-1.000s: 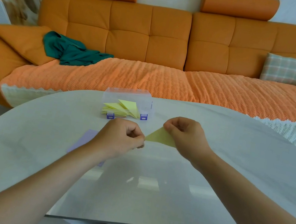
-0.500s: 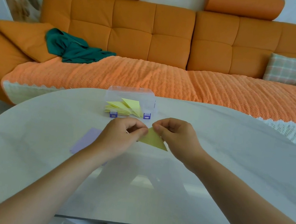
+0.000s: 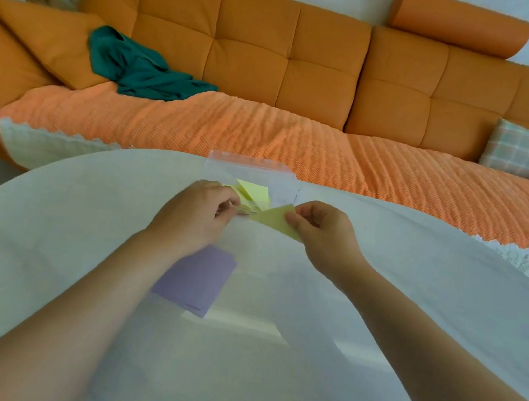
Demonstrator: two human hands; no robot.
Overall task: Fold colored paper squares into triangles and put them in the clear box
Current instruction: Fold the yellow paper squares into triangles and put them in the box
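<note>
- Evidently, vs a sec earlier, both hands had carried the yellow triangle (image 3: 273, 221) up-frame, to right in front of the clear box (image 3: 251, 165) at frame centre. The fold looked done, drop-in prob. next.
- Left hand (image 3: 203, 216) pinched its left tip and right hand (image 3: 323, 234) its right edge, fingers curled.
- Count: 1 triangle held; 1 box w/ at least 2 folded yellow pieces (image 3: 254, 191) inside (rest hidden); 1 purple stack (image 3: 199, 276) below centre, sheets uncountable.
</note>
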